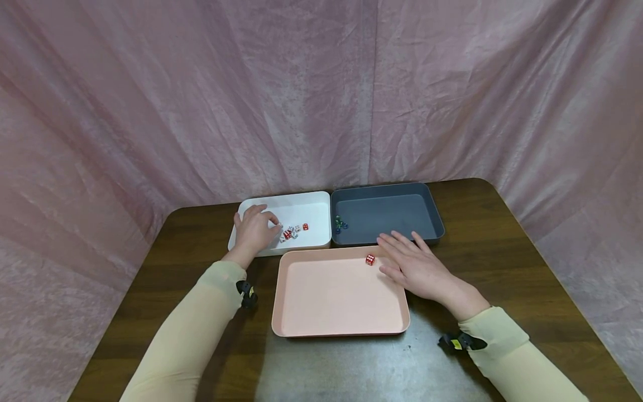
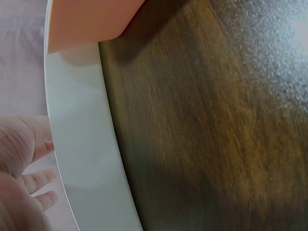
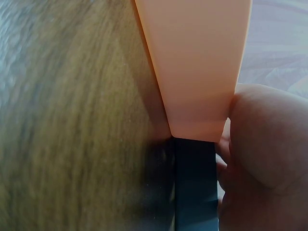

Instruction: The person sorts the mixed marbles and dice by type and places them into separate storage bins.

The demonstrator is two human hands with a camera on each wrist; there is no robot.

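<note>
My left hand reaches into the white tray, its thumb and index fingertips pinching what looks like a small white die at the pile's left side. Red dice and white dice lie close together just right of those fingertips. My right hand hovers with fingers extended over the right back corner of the pink tray. To the left of its fingertips sits a red die in that tray. In the right wrist view the hand overlaps the pink tray's rim.
Behind the pink tray, the dark grey tray stands beside the white one, with several small green and blue dice near its left wall. All three trays sit on a brown wooden table. A pink curtain hangs behind it.
</note>
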